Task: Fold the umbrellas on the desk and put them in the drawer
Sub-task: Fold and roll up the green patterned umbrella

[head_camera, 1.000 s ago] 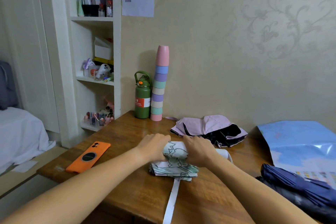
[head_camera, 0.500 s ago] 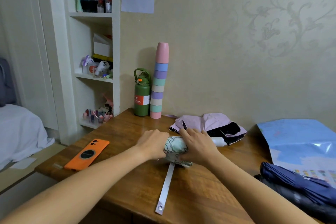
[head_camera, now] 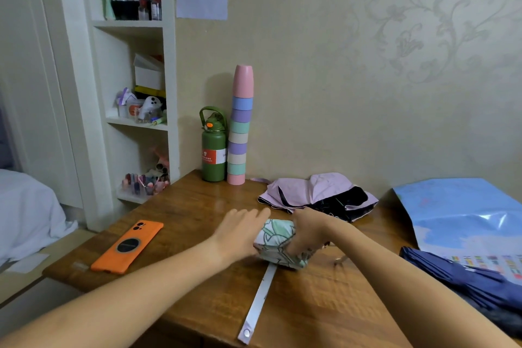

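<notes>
Two hands are rolling the patterned umbrella (head_camera: 278, 243) mid-frame: right hand (head_camera: 308, 231) gripping it, left hand (head_camera: 243, 230) pressing flat-fingered; keep it tight before wrapping the strap (head_camera: 258, 302).

Phone (head_camera: 127, 246) left on desk (head_camera: 197, 206); bottle (head_camera: 213, 149) and cup stack (head_camera: 240, 127) behind, against wall.

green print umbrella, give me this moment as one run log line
stage: rolling | green print umbrella: bundled on desk | right hand: grips it | left hand: fingers straight, against it | strap: loose, unfastened | drawer: not in view
</notes>
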